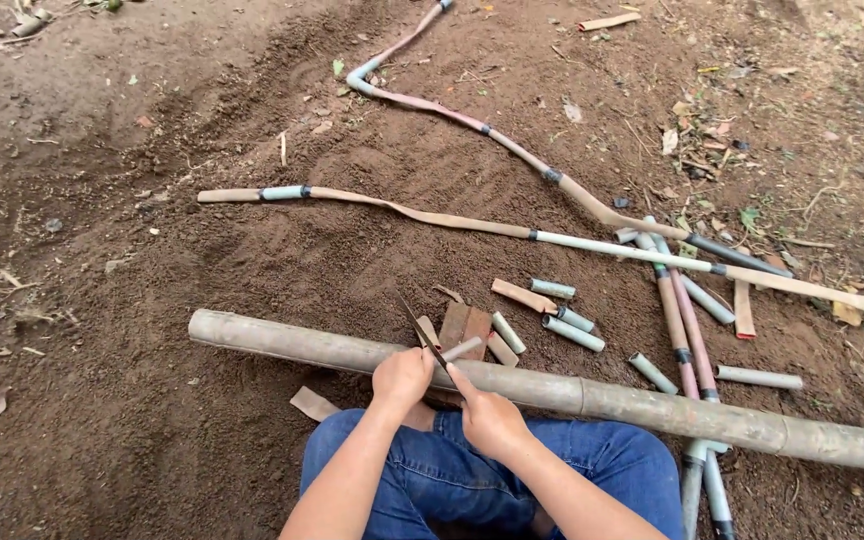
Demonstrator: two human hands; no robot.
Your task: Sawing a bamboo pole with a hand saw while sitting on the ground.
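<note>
Bamboo piece (462, 349) pinched in right-hand fingers (493, 420); left-hand fingers (401, 378) clasp knife (420, 328).

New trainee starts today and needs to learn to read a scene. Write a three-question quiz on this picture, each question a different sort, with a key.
1. True or false: the left hand grips a knife whose blade points away from the person.
2. Multiple choice: the thick bamboo pole lies
A) upright in the soil
B) across the ground, just beyond the person's knees
C) on a table
3. Fill in: the right hand holds a short piece of ____ against the blade.

Key: 1 true; 2 B; 3 bamboo
</note>
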